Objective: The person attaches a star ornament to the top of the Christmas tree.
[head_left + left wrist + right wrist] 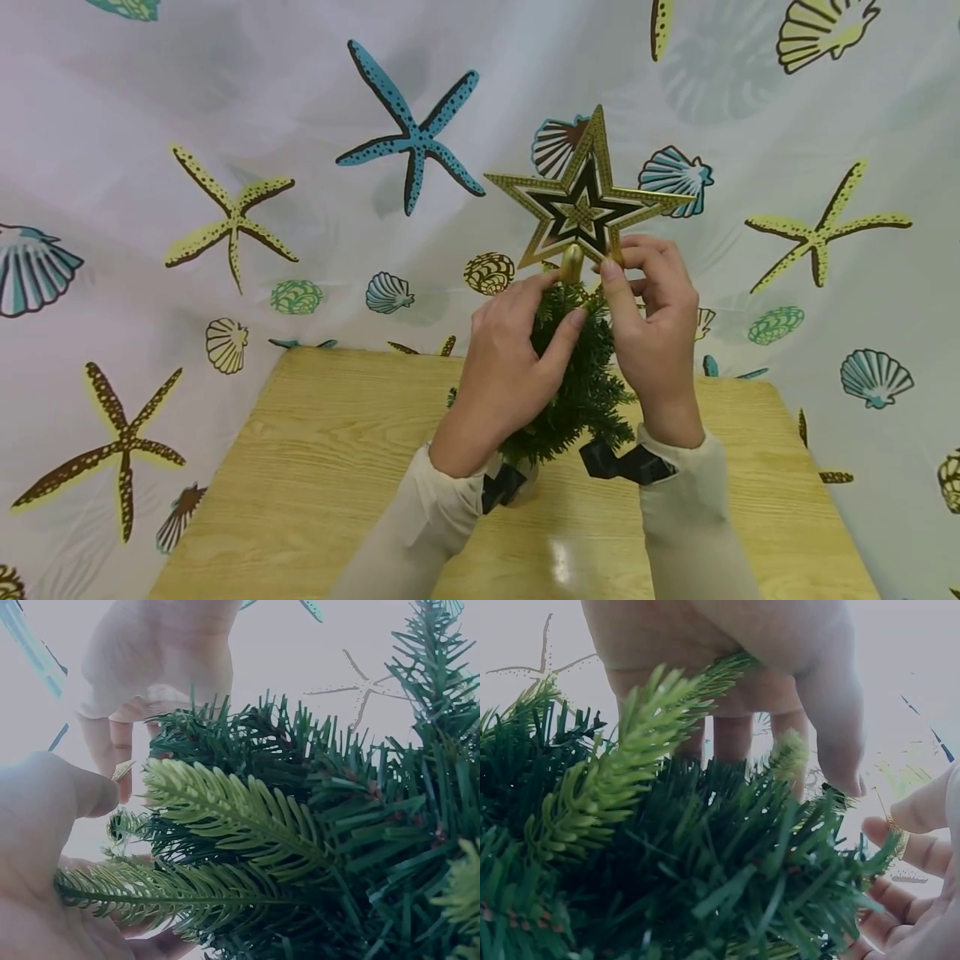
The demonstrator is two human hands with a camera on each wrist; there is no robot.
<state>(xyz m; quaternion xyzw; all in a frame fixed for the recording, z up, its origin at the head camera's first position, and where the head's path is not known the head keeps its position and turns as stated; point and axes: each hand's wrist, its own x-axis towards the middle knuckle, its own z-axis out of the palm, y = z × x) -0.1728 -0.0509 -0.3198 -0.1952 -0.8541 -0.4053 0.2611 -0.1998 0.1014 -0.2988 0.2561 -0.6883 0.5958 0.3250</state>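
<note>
A gold star tree topper (583, 208) with a black inner outline stands tilted above the tip of a small green artificial Christmas tree (588, 392). My right hand (660, 308) pinches the star's lower right point between thumb and fingers. On the other side my left hand (510, 346) curls round the treetop, its index finger right at the star's gold socket (572, 263). From the left wrist, light green sprigs (225, 817) reach past the left hand (45, 847). Low at the edge of the right wrist view, the right hand (922, 877) has a sliver of gold between its fingers.
The tree stands on a light wooden table (337, 433), its base partly hidden by the left wrist. A white curtain (315, 233) printed with starfish and shells hangs behind and along both sides. Dark straps (630, 462) sit at both cuffs.
</note>
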